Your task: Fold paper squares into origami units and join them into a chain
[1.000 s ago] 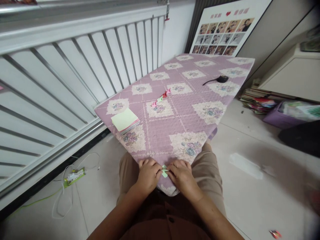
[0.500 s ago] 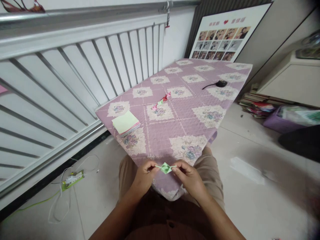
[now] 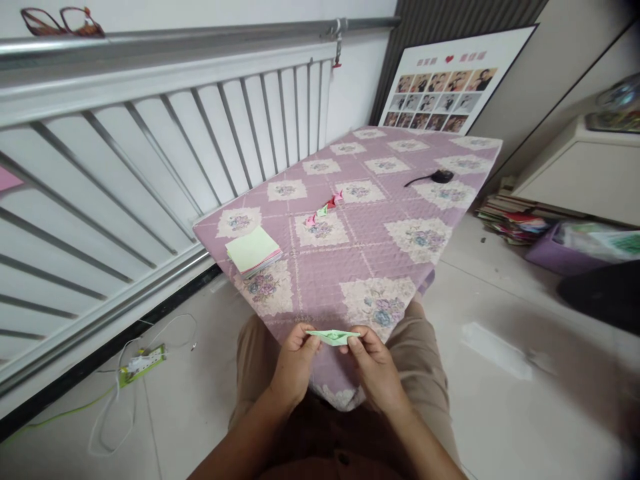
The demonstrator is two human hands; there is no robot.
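Observation:
A light green folded paper (image 3: 333,337), shaped like a small boat, is stretched between my two hands above the near corner of the cloth-covered table (image 3: 320,313). My left hand (image 3: 299,360) pinches its left tip between thumb and fingers. The right tip is gripped the same way by my right hand (image 3: 371,360). Farther up the cloth, small folded paper pieces (image 3: 324,208) in pink, green and red lie in a slanting row. A stack of square coloured paper (image 3: 253,250), pale green on top, rests near the table's left edge.
A black object with a cord (image 3: 442,176) lies on the table's far right. A white radiator (image 3: 165,147) runs along the left, with glasses (image 3: 63,23) on the pipe above. On the floor are a power strip (image 3: 143,363) and a purple bin (image 3: 555,252). A photo board (image 3: 445,87) leans behind.
The green paper has gone from a wider diamond with thin tips to a longer, flatter boat-like form. Both hands keep hold of its ends. The view has tilted slightly upward.

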